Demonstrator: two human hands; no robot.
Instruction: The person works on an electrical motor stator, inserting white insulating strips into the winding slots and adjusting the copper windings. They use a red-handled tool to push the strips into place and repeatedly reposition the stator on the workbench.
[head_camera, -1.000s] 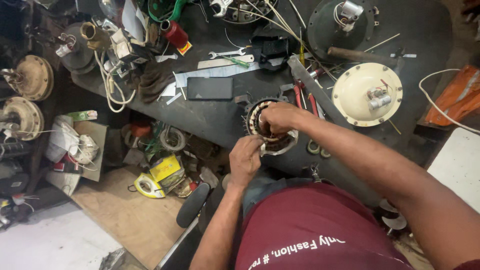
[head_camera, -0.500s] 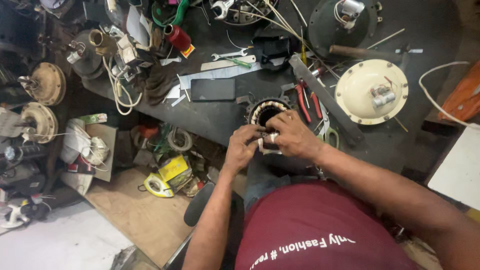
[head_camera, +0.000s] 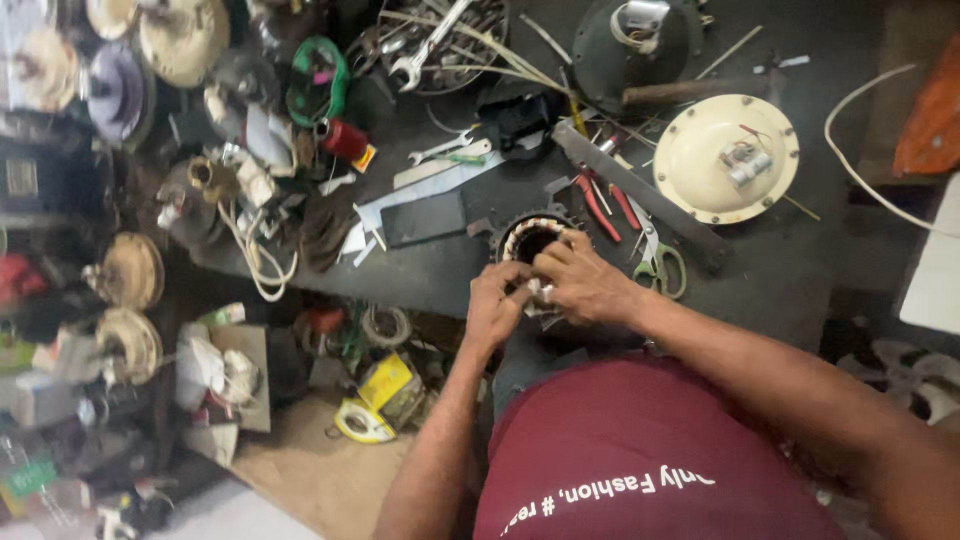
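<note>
A round motor stator (head_camera: 528, 240) with copper windings and a dark centre hole lies near the front edge of the dark workbench (head_camera: 440, 275). Both my hands meet at its near rim. My left hand (head_camera: 496, 303) pinches at the rim, fingers closed on a small white piece between the two hands. My right hand (head_camera: 582, 285) covers the stator's right side, its fingers curled on the same white piece and the winding. What exactly the white piece is cannot be made out.
Red-handled pliers (head_camera: 597, 207), green-handled scissors (head_camera: 658, 262), a black flat slab (head_camera: 422, 218), a long metal bar (head_camera: 640, 195), a cream round fan cover (head_camera: 726, 158), spanners (head_camera: 432, 152) and a red spool (head_camera: 346, 140) lie on the bench. Fan parts and boxes crowd the floor at left.
My left hand has risen from below the bench edge to join my right hand at the stator's near rim. The view has shifted, so the bench sits lower.
</note>
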